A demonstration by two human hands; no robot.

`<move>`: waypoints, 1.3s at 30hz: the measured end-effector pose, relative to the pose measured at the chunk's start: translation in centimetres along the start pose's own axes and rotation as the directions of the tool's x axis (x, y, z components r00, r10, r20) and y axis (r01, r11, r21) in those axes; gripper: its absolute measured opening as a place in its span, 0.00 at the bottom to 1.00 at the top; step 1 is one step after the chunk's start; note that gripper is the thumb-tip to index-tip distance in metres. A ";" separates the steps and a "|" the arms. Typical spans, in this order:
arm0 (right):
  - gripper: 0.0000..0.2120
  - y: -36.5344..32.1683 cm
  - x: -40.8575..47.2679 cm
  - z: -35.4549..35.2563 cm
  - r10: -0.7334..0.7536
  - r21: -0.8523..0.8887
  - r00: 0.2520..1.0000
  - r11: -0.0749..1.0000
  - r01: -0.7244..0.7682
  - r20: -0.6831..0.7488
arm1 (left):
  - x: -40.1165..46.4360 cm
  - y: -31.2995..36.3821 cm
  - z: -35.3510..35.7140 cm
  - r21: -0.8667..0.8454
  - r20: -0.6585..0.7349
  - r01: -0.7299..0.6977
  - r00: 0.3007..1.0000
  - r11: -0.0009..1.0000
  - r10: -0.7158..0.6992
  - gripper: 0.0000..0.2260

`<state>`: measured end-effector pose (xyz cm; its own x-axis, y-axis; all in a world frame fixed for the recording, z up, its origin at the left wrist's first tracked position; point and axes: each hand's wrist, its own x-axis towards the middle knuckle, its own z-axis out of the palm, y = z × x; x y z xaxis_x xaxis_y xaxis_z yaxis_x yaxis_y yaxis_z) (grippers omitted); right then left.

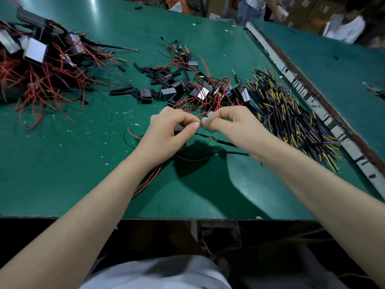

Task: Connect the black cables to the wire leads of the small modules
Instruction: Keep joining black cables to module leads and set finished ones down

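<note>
My left hand (170, 130) and my right hand (229, 124) meet above the green table (62, 163), fingertips almost touching. Between them they pinch a thin red wire lead (200, 123). A small dark module (179, 128) peeks out under my left palm, mostly hidden. A black cable (225, 143) runs from under my right hand across the table. Red leads (148, 180) trail beneath my left wrist. Loose small black modules with red leads (200, 90) lie in a heap just beyond my hands. A pile of black cables with yellow and purple ends (291, 117) lies to the right.
Finished modules with tangled red wires (41, 65) are heaped at the far left. Short black sleeve pieces (154, 74) lie scattered mid-table. A worn metal strip (308, 97) marks the table's right edge. People stand beyond the far edge.
</note>
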<state>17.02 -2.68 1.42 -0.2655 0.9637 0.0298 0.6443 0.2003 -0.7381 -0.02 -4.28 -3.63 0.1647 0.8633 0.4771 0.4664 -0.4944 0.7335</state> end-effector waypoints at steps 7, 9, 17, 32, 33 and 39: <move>0.08 1.2 0.2 -0.9 -0.056 -0.011 0.998 0.998 0.056 0.029 | -0.1 -0.3 0.3 0.189 -0.046 -0.045 0.997 0.981 0.055 0.09; 0.13 2.0 0.3 -1.7 -0.164 -0.279 0.986 0.948 0.154 -0.013 | 0.0 -0.3 0.4 0.189 -0.043 -0.042 0.998 0.981 0.051 0.09; 0.11 2.6 0.7 -0.6 -0.262 -0.590 0.958 0.757 0.280 0.118 | 0.0 0.4 0.4 0.151 -0.036 -0.038 0.998 0.988 0.044 0.06; 0.07 1.1 0.9 0.5 0.112 0.002 0.987 0.994 -0.113 0.119 | -2.6 3.8 3.5 0.496 -0.076 0.251 0.966 0.831 -0.247 0.14; 0.06 1.0 0.8 0.7 0.096 0.043 0.986 0.994 -0.103 0.133 | -2.5 3.5 3.6 0.446 -0.096 0.273 0.962 0.852 -0.257 0.13; 0.08 1.2 0.9 1.2 0.089 0.191 0.966 0.972 -0.138 0.243 | -1.9 2.3 3.1 0.173 -0.159 0.413 0.908 0.894 -0.388 0.04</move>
<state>16.74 -1.78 -0.26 -0.3735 0.9056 -0.2012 0.5255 0.0278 -0.8503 3.42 -6.73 -4.35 -0.1697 0.9594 0.2251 0.6356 -0.0680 0.7690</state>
